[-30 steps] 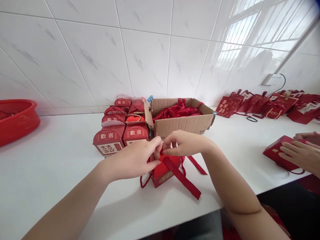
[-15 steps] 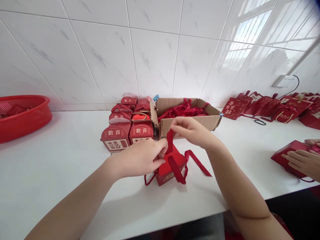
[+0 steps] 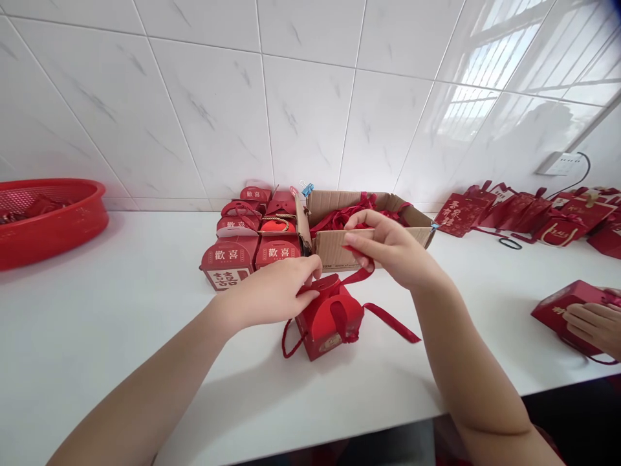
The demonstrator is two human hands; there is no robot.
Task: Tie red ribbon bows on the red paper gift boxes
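In the head view a small red gift box sits on the white table, a red cord handle hanging at its left side. My left hand is closed at the top of the box, thumb and bent fingers on its upper flap; the fingertips are partly hidden. Between the thumb and fingers of my right hand, raised to the right above the box, is a red ribbon that runs down to the box top. Another ribbon end trails onto the table at the right.
Behind stands a cardboard box of red ribbons, beside several finished-looking red boxes. A red plastic basket is at far left. At right lie red bags, black scissors handles and another person's hand on a red box.
My right hand has moved right and slightly down, drawing the ribbon from upright to slanting across to the right. My left hand stays at the box. The view has shifted slightly.
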